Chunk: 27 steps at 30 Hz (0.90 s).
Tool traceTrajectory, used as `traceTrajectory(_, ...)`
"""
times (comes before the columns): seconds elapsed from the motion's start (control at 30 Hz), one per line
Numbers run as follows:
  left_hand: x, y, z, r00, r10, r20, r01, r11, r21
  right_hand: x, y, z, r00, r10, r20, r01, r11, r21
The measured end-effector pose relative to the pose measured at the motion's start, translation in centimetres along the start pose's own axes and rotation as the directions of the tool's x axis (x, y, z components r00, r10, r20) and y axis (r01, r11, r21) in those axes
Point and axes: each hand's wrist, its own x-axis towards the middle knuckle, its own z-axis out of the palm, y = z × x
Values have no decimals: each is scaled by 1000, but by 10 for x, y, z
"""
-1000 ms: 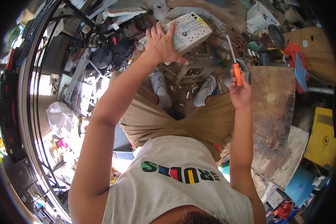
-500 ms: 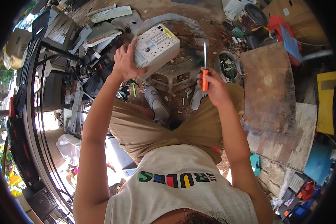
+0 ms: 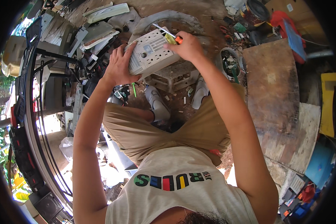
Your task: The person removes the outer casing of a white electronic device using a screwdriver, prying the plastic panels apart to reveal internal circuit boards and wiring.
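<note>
Left hand grips white plastic casing; right hand closed on orange-handled screwdriver, tip at casing. I judge prying underway; next needs steady leverage.

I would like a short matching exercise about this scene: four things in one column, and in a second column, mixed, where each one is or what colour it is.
Things:
1. grey plastic box
2. screwdriver
3. wooden board
4. yellow panel

Places or states:
a. at the far right edge
b. held by the left hand
c. flat on the ground, right of the knees
d. gripped in the right hand

Pairs: 1-b, 2-d, 3-c, 4-a
</note>
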Motion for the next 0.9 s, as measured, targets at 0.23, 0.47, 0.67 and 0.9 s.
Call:
traceTrajectory(0.23,1,-7,0,1000,8,-4,-8,1000,9,11,6,3,977,-213,-24,207,967,-151)
traceTrajectory(0.47,3,-9,2,1000,19,-7,-19,1000,3,19,28,11,984,-154,-85,155,988,2)
traceTrajectory(0.67,1,-9,2,1000,16,-14,-16,1000,3,20,29,8,988,-150,-32,151,988,24)
traceTrajectory(0.9,0,-7,2,1000,19,-24,-19,1000,9,20,34,10,992,-125,-17,126,988,84)
